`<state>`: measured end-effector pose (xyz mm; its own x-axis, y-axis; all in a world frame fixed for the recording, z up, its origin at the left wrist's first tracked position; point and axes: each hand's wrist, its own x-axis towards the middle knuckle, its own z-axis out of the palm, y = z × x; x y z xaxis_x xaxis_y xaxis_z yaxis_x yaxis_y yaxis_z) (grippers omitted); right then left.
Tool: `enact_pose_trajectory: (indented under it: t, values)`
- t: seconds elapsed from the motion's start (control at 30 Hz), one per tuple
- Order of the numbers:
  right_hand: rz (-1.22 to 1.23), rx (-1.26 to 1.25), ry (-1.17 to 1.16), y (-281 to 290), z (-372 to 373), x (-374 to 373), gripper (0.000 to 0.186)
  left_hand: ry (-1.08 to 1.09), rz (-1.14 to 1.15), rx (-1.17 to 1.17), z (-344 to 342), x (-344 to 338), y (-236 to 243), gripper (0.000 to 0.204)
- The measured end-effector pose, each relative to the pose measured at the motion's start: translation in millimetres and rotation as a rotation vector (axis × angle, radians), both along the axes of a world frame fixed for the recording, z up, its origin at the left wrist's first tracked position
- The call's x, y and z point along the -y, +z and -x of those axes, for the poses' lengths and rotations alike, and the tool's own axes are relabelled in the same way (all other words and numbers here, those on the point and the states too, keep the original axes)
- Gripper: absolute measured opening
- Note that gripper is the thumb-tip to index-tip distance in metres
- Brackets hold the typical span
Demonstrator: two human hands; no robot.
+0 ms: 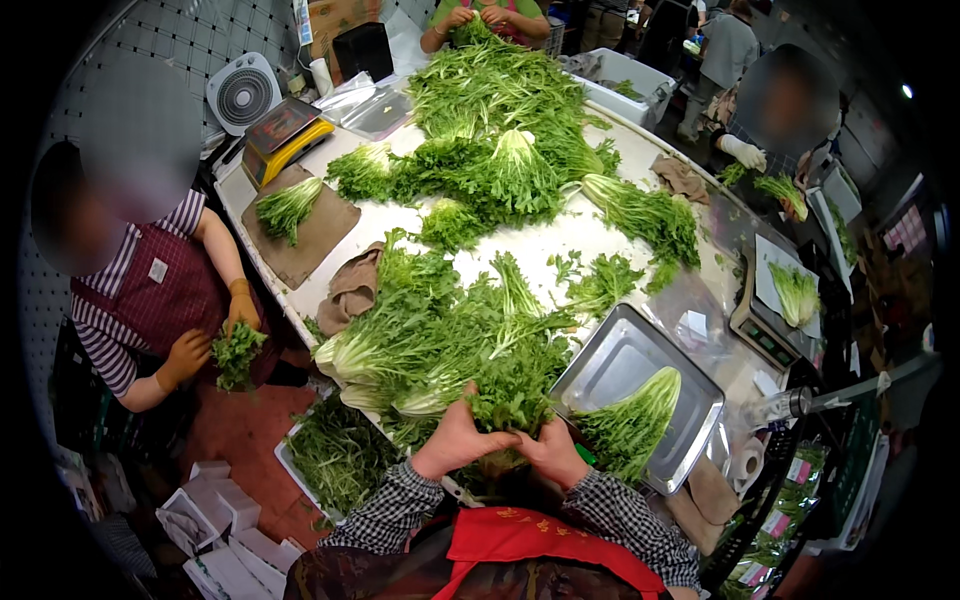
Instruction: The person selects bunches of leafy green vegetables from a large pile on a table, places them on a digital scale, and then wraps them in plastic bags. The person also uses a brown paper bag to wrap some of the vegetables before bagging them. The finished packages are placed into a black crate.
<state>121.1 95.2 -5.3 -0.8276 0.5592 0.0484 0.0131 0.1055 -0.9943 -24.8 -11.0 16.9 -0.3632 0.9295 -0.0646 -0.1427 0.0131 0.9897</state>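
Note:
My left hand point(460, 440) and my right hand point(550, 449) meet at the near edge of the worktable, both closed on a bunch of frilly leafy greens point(510, 400). A large pile of greens with pale stalks point(400, 320) lies just beyond and left of my hands. To the right, a metal tray point(640, 340) holds a long pale-stalked bunch point(640, 430), its leaves reaching near my right hand. Below the table edge at left, a white crate point(288, 460) holds darker greens point(340, 450).
A co-worker point(150, 290) at the left holds greens; others point(500, 25) work at the far side and right point(750, 150). Scales point(285, 145) point(760, 325), brown cloths point(350, 285), a fan point(243, 92), a paper roll point(745, 463) and more greens point(480, 110) surround the white tabletop point(480, 262).

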Motion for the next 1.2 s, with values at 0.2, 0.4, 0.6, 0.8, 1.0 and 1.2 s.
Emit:
enact_pose_trajectory:
  t: [0.2,0.4,0.6,0.8,1.0,1.2]
  values:
    - [0.004,0.095,0.173,1,-5,7,0.059,-0.016,0.008,-0.108,-6,-7,1,0.065]
    - [-0.439,0.244,0.093,35,-7,-8,0.099,0.083,0.024,-0.174,1,-2,-6,0.059]
    - [-0.662,0.035,-0.102,50,17,4,0.078,-0.024,0.048,-0.328,-15,-3,1,0.049]
    - [-0.699,-0.003,-0.110,37,25,9,0.020,-0.250,0.145,0.053,-7,2,-26,0.010]
    - [-0.638,0.033,-0.080,29,28,9,0.026,-0.203,0.047,-0.314,-22,7,-54,0.010]
    - [-0.376,0.191,0.000,17,30,2,0.029,-0.383,0.456,-1.008,-15,14,-15,0.022]
